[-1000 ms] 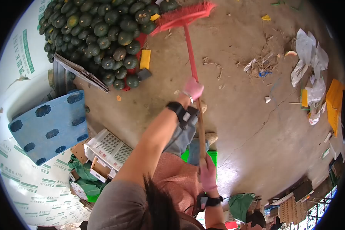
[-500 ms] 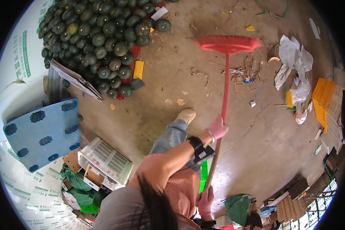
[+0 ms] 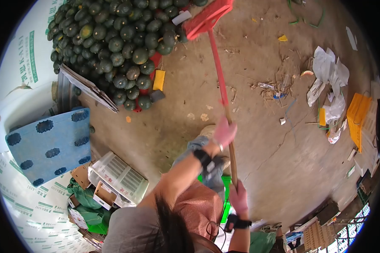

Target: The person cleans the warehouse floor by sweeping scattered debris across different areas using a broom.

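Note:
A long-handled red broom (image 3: 217, 65) reaches away from me, its head up at the top edge beside the pile of dark green squashes (image 3: 109, 46). Pink gloves cover both hands. My left hand (image 3: 224, 131) is wrapped round the middle of the handle. Lower down, near the handle's end, my right hand (image 3: 238, 198) grips it too. A heap of straw and scraps (image 3: 278, 88) lies on the floor to the right of the broom.
Crumpled plastic sheeting (image 3: 329, 71) and a yellow crate (image 3: 358, 120) are on the right. To the left stand a blue pallet (image 3: 50, 143) and a white slatted crate (image 3: 120, 175). A green crate (image 3: 226, 200) is close to my body.
The broom head has swung left and farther away, toward the squash pile. My left hand moved left with the handle, and my right hand came forward. Both keep their hold.

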A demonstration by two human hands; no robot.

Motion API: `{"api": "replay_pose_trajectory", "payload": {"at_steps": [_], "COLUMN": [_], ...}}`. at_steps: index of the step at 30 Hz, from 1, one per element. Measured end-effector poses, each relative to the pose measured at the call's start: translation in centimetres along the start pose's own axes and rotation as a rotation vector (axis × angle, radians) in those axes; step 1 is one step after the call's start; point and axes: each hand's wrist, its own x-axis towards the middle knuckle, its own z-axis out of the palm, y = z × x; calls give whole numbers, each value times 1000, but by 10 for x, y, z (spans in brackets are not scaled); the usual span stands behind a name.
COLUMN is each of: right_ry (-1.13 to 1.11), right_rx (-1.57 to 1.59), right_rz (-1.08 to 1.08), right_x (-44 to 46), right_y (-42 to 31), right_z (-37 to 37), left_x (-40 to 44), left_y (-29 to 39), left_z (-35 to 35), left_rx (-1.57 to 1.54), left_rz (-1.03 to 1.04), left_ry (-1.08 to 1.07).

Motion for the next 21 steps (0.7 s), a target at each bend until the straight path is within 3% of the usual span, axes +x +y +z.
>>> {"api": "replay_pose_trajectory", "payload": {"at_steps": [3, 6, 7, 9, 11, 13, 16, 19, 21], "right_ry": [-54, -56, -62, -67, -30, -54, -70, -35, -23], "right_rx": [179, 433, 475, 475, 481, 458, 234, 84, 15], "right_rz": [223, 271, 292, 245, 179, 152, -46, -48, -36], "right_x": [-59, -93, -94, -72, -33, 7, 46, 18, -19], "right_y": [54, 55, 54, 40, 15, -8, -2, 8, 54], "right_z": [-32, -43, -38, -19, 2, 15, 31, 35, 35], "left_x": [-73, -107, -106, -81, -37, 5, 51, 9, -28], "left_y": [-18, -21, -23, 7, 22, 39, -7, -16, -77], "left_z": [30, 51, 54, 43, 30, 5, -16, -30, -4], "left_rx": [-235, -97, -131, -200, -72, -186, -241, -44, 42], "left_rz": [-258, -78, -116, -193, -54, -145, -193, -122, 60], "left_ry": [-208, -178, -197, -235, -90, -105, -16, -30, 48]}}
